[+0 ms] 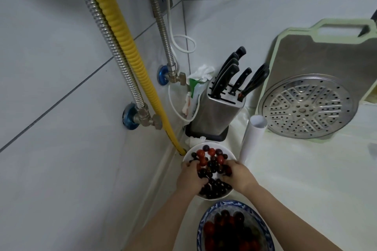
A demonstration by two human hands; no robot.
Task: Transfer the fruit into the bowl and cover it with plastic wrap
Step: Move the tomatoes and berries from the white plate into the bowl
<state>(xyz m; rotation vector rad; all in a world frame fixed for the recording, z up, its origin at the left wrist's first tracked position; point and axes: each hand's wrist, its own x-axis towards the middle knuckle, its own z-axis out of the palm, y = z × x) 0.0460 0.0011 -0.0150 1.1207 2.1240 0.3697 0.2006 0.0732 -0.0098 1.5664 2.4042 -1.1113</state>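
A white plate (188, 154) near the wall holds a heap of red and dark purple fruit (212, 161). My left hand (189, 177) and my right hand (239, 175) are cupped together over the plate, scooping up a cluster of the fruit between them. Just in front of the plate stands a blue-patterned bowl (206, 214) with red and dark fruit (226, 228) inside. A white roll of plastic wrap (253, 134) lies on the counter to the right of the plate.
A steel knife block (216, 112) with black-handled knives stands behind the plate. A perforated steel steamer plate (308, 106) leans on a green-rimmed cutting board (318, 55). Pipes and a yellow hose (122, 47) run down the left wall.
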